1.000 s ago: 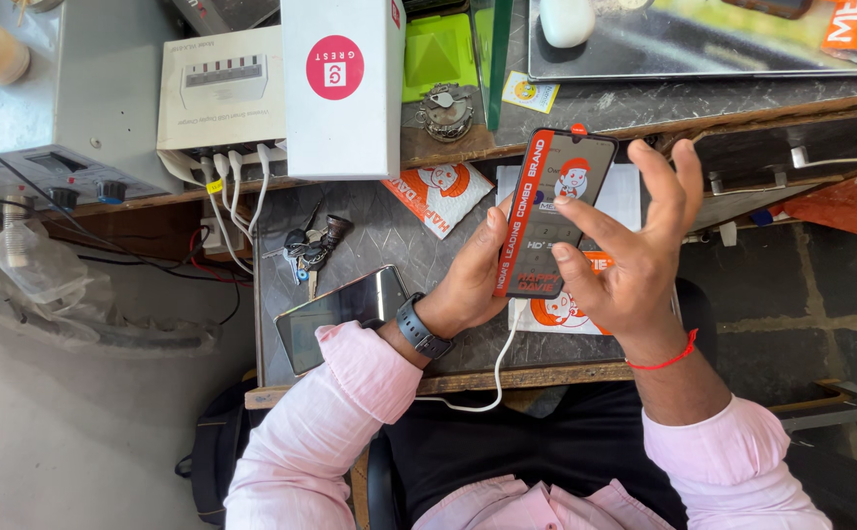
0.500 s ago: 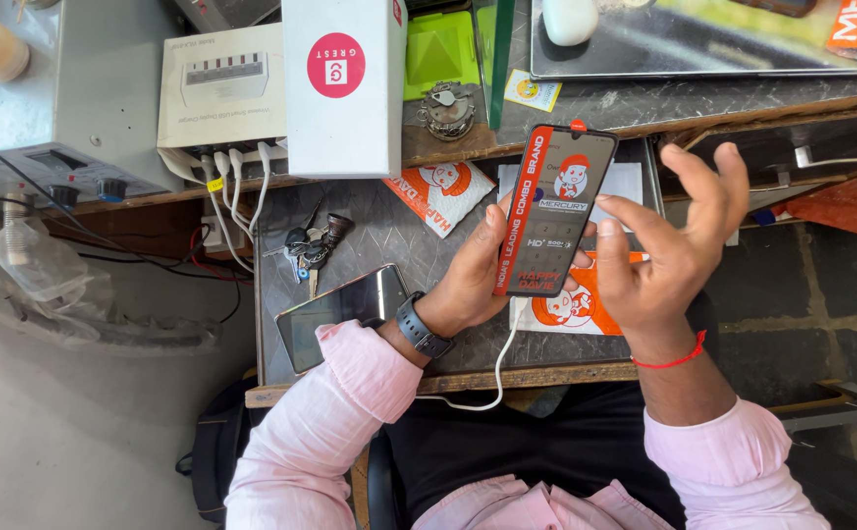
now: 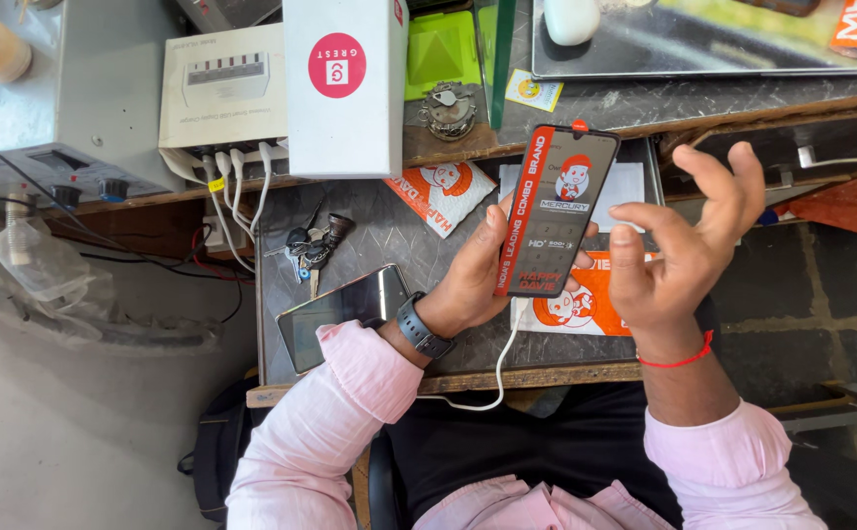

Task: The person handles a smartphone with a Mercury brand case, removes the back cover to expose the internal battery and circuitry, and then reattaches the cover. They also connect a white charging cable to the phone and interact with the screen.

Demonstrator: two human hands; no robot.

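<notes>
1. Left hand [image 3: 473, 280] grasps a phone [image 3: 558, 211] by its long edges, screen side up, held above the bench [image 3: 389, 231]; thumb on the left edge, fingertips peeking out on the right edge.
2. Right hand [image 3: 679, 250] is released, fingers spread and curled, holding nothing; it hovers just beside the phone's right edge, not clearly touching it.
3. Progress, as a judgement: the phone's face is covered by a printed film with an orange strip down one side and a cartoon figure. It looks laid on and lined up with the screen; the printed top layer is not yet peeled. A small orange tab sits at the top edge.
4. Phone look: slim, dark, glossy, tilted slightly to the right, top end pointing away from the person. Cannot tell if the film is fully pressed down.
5. A white cable [image 3: 495, 378] runs from under the left hand over the bench's front edge.
6. Under the phone lies an orange-and-white packet [image 3: 571, 314]; another packet [image 3: 445, 191] lies further back.
7. A second phone [image 3: 340, 314] lies flat by the left wrist; keys [image 3: 311, 245] lie near it.
8. White box [image 3: 345, 83] stands at the back.
</notes>
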